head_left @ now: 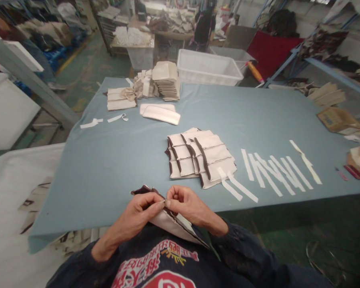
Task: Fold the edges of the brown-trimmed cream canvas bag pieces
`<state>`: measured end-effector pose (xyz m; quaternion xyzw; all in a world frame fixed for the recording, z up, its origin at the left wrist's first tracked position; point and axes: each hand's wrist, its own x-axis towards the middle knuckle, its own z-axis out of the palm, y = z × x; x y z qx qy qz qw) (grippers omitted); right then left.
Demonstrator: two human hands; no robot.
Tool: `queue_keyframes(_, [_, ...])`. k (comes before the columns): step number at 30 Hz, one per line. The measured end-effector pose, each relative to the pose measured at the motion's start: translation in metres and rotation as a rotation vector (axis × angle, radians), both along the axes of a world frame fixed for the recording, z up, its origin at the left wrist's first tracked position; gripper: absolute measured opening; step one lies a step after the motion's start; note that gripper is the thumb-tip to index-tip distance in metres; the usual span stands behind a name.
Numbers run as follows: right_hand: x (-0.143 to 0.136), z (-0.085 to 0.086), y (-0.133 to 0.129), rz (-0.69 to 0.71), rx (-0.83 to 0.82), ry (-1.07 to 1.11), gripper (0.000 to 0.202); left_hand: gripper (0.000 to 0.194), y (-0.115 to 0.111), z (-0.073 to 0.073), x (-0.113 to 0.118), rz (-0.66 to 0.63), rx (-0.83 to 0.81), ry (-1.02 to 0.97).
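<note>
Both hands busy: L hand (145,206) and R hand (186,204) each have a narrow thumb-and-finger pinch, tips nearly meeting, on the dark edge of 1 pale fabric pc (169,228). It's at the near edge of the table (90,176), right up against my front. Step in hand looks like edge work, prob. lining up or fixing smth at that seam; can't tell if there's a bit of strip btwn my fingertips. Next move, I'd guess, calls for a firm L pinch so the edge doesn't slip while R works along it. Counts: 1 pc in hand; 1 pile of similar dark-edged pcs (214,154) just ahead, overlapped, so no exact no.; 2 white strips (231,185) at its near R corner; approx 7 more in a row of strips (269,175) to the R, some crossing, so don't quote me; 2 loose strips (91,123) over far L; 2 long pale pads (163,115) beyond the pile; 1 tall beige stack (166,82) at the far edge, w/ 1 big white tub (210,75) just past it.
</note>
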<state>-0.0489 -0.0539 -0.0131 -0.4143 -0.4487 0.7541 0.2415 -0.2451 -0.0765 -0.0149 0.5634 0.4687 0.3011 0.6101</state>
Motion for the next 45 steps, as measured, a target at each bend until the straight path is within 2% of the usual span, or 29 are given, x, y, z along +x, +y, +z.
queue_keyframes(5, [-0.001,0.009,-0.008,-0.102,0.155,-0.006,0.031,0.029,0.001,0.007,-0.003,0.027,0.139,-0.017])
queue_keyframes(9, [-0.002,0.004,-0.009,-0.093,0.168,0.033,0.024,0.024,0.0,0.005,-0.006,0.029,0.165,-0.027])
queue_keyframes(11, [0.0,0.0,-0.005,-0.088,0.229,0.012,0.017,0.024,0.001,0.005,-0.006,0.027,0.165,-0.024])
queue_keyframes(14, [0.006,0.0,0.004,-0.021,0.448,-0.071,0.011,0.025,0.003,0.007,-0.007,-0.006,0.183,-0.012])
queue_keyframes(18, [0.015,0.009,0.018,0.114,0.697,-0.115,0.013,0.026,0.006,0.013,-0.009,-0.05,0.212,0.016])
queue_keyframes(26, [0.014,0.01,0.028,0.184,0.972,-0.167,0.015,0.029,0.003,0.018,-0.008,-0.062,0.187,0.071])
queue_keyframes(32, [0.012,0.014,0.035,0.273,0.968,-0.246,0.012,0.032,0.004,0.019,-0.006,-0.076,0.109,0.114])
queue_keyframes(40, [0.009,0.018,0.046,0.464,1.11,-0.395,0.017,0.032,0.009,0.01,-0.001,-0.095,-0.021,0.172])
queue_keyframes(42, [0.006,0.015,0.049,0.409,1.033,-0.349,0.019,0.032,0.01,0.011,0.0,-0.077,0.015,0.195])
queue_keyframes(45, [-0.001,0.01,0.05,0.198,0.789,-0.192,0.019,0.033,0.01,0.014,0.001,0.014,0.114,0.204])
